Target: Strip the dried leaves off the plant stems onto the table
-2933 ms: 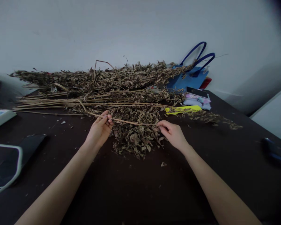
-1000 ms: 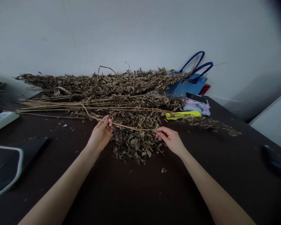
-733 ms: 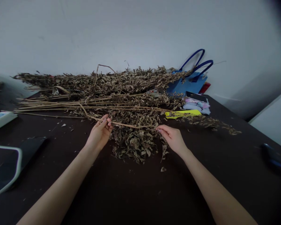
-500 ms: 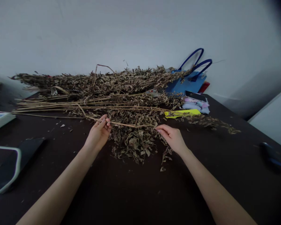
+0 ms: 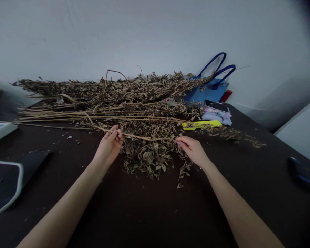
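Note:
My left hand (image 5: 109, 146) pinches a thin, dried plant stem (image 5: 138, 137) between thumb and fingers. The stem runs across the middle and bends near its left part. At the stem's right end, my right hand (image 5: 192, 150) has its fingers closed; its fingertips seem to pinch the tip there, slightly blurred. Below and behind the stem lies a heap of dry, curled leaves (image 5: 147, 158). Farther back, long bare stalks (image 5: 51, 115) and a thick bundle of dried leafy plants (image 5: 134, 88) stretch along the wall.
A blue bag (image 5: 196, 94) leans at the back right, beside a yellow strip (image 5: 203, 124) and a pastel packet (image 5: 218, 115). On the left are a white power strip (image 5: 1, 133) and a pale frame (image 5: 20, 182). A dark object (image 5: 302, 172) sits far right on the dark table (image 5: 150, 213).
My right hand has shifted slightly to the right along the stem's end. My left hand keeps its hold nearly in place.

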`<state>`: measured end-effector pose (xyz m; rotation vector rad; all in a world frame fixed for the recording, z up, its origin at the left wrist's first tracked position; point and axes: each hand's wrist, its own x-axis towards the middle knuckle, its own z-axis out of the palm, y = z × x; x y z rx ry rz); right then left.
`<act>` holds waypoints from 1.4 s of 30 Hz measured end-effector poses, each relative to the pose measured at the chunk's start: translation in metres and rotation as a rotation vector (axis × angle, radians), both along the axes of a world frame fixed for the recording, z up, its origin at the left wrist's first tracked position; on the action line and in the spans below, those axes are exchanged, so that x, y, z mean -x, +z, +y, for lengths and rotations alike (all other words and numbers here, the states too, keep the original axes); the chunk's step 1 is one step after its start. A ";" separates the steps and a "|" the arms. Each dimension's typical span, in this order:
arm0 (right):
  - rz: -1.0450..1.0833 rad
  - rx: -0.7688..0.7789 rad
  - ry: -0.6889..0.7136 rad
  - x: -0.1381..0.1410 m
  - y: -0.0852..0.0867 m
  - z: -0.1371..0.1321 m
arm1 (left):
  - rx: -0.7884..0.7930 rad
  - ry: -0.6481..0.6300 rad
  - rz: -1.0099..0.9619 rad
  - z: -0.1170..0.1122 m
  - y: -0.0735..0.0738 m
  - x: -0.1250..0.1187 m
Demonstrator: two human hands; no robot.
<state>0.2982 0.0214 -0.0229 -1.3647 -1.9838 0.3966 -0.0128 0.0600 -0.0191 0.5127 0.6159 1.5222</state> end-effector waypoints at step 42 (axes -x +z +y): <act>0.024 -0.072 -0.240 -0.004 0.021 -0.015 | -0.003 -0.069 -0.014 -0.013 0.011 -0.013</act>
